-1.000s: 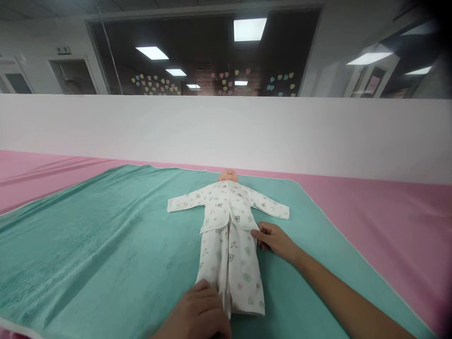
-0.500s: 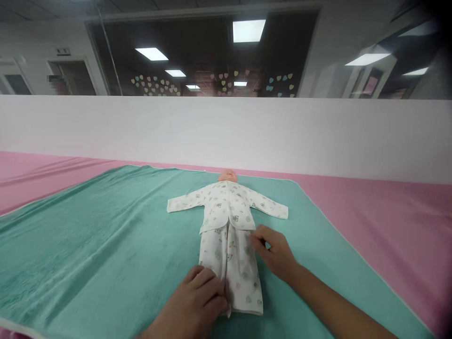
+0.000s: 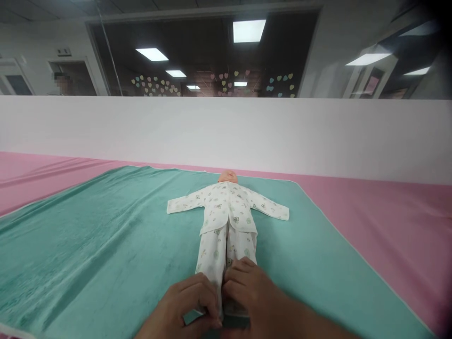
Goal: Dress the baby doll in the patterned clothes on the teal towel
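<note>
A baby doll (image 3: 228, 177) in white printed pyjamas (image 3: 228, 212) lies on its back on a teal blanket (image 3: 106, 245), arms spread, head away from me. My left hand (image 3: 187, 308) grips the lower end of the left trouser leg, fingers curled round the cloth. Beside it, my right hand (image 3: 252, 294) covers and holds the lower end of the right trouser leg. The two hands touch each other over the doll's feet, which are hidden.
The teal blanket lies on a pink sheet (image 3: 381, 221). A white partition wall (image 3: 226, 134) runs behind, with dark windows and heart stickers (image 3: 226, 80) above. A person stands far off at the left doorway (image 3: 61, 82).
My right hand left the doll's waist and came down to the trouser ends beside my left hand. My left hand curled tighter on the left leg's cloth.
</note>
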The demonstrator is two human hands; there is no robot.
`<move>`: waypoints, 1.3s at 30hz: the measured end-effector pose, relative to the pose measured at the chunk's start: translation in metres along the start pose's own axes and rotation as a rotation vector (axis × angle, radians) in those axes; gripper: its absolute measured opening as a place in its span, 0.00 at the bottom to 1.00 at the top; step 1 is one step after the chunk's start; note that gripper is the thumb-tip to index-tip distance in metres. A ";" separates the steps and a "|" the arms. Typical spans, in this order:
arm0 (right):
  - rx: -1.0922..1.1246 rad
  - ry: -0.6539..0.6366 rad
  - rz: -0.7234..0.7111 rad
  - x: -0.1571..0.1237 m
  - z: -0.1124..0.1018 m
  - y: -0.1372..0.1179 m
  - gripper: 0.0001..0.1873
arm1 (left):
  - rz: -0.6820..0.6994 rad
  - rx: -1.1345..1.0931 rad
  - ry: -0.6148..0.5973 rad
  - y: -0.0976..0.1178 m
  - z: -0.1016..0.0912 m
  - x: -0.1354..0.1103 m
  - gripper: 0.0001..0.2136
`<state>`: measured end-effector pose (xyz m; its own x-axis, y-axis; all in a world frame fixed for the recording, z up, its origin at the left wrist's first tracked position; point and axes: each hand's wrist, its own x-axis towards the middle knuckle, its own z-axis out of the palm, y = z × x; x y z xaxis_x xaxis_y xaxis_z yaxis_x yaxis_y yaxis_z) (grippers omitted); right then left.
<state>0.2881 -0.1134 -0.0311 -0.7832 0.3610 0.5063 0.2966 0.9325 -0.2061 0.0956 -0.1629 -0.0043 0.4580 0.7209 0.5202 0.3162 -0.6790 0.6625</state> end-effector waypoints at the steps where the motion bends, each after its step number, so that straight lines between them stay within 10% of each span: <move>1: -0.071 -0.006 -0.032 -0.001 0.006 0.001 0.14 | -0.040 -0.010 -0.005 -0.001 -0.002 -0.002 0.06; 7: -0.423 0.146 -0.067 -0.001 0.040 -0.006 0.09 | -0.101 0.345 -0.029 -0.016 -0.005 -0.015 0.18; 21: -0.391 0.129 -0.370 0.001 0.023 -0.014 0.11 | 0.171 0.598 -0.209 -0.021 -0.002 -0.037 0.07; 28: -0.339 0.048 -0.098 -0.020 -0.018 -0.011 0.18 | 0.280 0.785 -0.131 -0.003 -0.021 -0.017 0.14; 39: -0.377 0.155 -0.104 -0.038 -0.022 -0.025 0.11 | 0.391 0.791 0.029 -0.013 0.033 -0.001 0.05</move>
<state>0.3227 -0.1505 -0.0269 -0.7366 0.2356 0.6340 0.4223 0.8924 0.1591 0.1183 -0.1590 -0.0313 0.6358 0.4125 0.6524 0.6285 -0.7673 -0.1273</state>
